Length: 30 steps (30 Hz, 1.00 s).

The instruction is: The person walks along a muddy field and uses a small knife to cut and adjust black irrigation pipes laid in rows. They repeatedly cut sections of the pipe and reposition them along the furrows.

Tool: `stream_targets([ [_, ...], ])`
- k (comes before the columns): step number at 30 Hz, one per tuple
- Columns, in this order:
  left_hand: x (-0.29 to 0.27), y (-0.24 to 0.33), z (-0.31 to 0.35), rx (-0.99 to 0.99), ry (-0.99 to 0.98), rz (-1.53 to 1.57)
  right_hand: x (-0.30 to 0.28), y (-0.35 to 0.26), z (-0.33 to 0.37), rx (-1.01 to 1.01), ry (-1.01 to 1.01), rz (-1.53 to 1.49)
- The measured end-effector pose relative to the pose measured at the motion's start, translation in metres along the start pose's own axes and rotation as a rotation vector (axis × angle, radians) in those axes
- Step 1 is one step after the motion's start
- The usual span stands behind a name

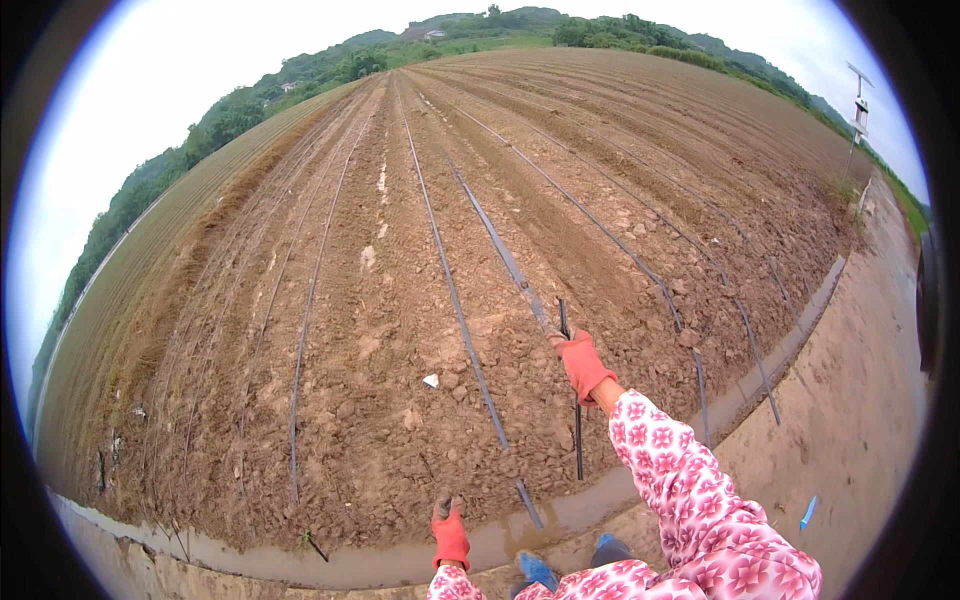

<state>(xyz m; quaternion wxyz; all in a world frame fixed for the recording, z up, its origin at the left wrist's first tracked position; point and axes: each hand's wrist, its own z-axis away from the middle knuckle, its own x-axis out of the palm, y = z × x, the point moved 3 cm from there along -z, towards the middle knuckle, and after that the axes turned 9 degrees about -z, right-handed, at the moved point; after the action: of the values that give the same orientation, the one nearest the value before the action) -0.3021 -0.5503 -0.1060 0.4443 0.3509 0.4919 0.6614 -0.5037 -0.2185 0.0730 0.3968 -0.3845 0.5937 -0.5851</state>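
Note:
My right hand (583, 366), in a red glove with soiled fingers, is stretched out over the soil and closed. It grips the near end of a flat black drip tape (497, 243), which runs from it far up the field. A thin, straight black tube (578, 440) passes upright through or right beside the same hand, sticking out above and below; which is hidden. My left hand (450, 533), also red-gloved with muddy fingertips, is low over the field edge. Its fingers point forward, slightly apart, with nothing visible in them. Another drip tape (523, 495) ends just right of it.
More drip tapes (450, 275) lie along the furrows. A muddy water channel (390, 565) borders the soil, beside a concrete path (790, 470) with a blue strip (808, 512) on it. My blue shoes (537, 570) are at the edge. A pole-mounted device (860, 115) stands far right.

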Motion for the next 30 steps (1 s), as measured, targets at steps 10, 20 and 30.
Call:
stream_targets([
  [10,-0.169,-0.075,0.079,-0.233,0.514,0.19,-0.037,-0.012,0.001,0.081,-0.01,0.181],
  [20,-0.176,-0.128,0.213,-0.013,0.329,-0.124,-0.068,0.076,-0.074,-0.004,-0.291,0.401],
  [30,-0.013,-0.063,0.262,-0.32,0.561,0.432,-0.195,0.129,-0.147,0.024,-0.275,0.365],
])
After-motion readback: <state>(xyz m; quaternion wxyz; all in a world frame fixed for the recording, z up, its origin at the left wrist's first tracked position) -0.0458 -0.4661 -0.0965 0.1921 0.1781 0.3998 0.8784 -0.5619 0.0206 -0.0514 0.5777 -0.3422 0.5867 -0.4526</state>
